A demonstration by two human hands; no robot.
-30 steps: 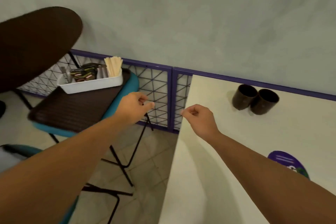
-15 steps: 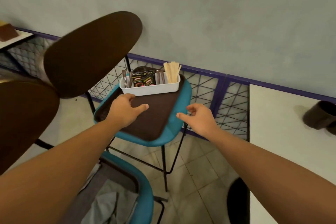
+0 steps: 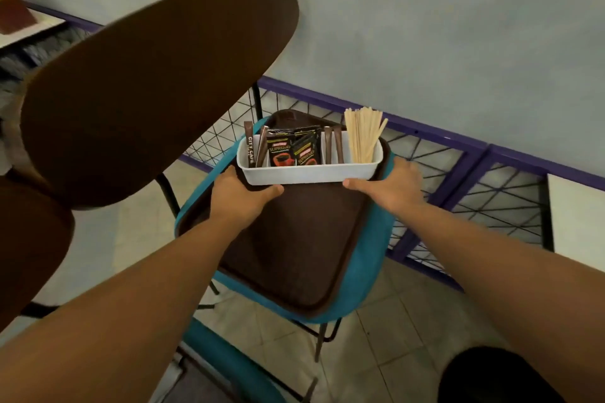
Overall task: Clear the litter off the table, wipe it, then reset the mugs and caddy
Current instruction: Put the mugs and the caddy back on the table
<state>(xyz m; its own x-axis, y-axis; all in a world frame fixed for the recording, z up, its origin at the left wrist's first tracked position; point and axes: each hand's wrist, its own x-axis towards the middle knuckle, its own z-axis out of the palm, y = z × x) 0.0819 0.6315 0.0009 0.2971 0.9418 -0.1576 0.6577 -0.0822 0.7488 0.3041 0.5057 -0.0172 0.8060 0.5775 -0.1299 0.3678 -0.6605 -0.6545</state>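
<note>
Gripping white caddy (image 3: 307,172) ends: left hand (image 3: 240,195), right hand (image 3: 391,188); sachets (image 3: 293,149) read "SUPREMO", stick "CITY CAFE".

A brown tray (image 3: 294,239) lay on the teal seat of a chair (image 3: 366,275) with a dark oval backrest (image 3: 157,82). Behind it, a purple-framed wire fence (image 3: 465,173) ran along a pale wall (image 3: 425,26), above a tiled floor (image 3: 393,347).

brown tray (image 3: 294,255) lies on teal chair seat (image 3: 366,275), bearing white caddy (image 3: 307,173)
</note>
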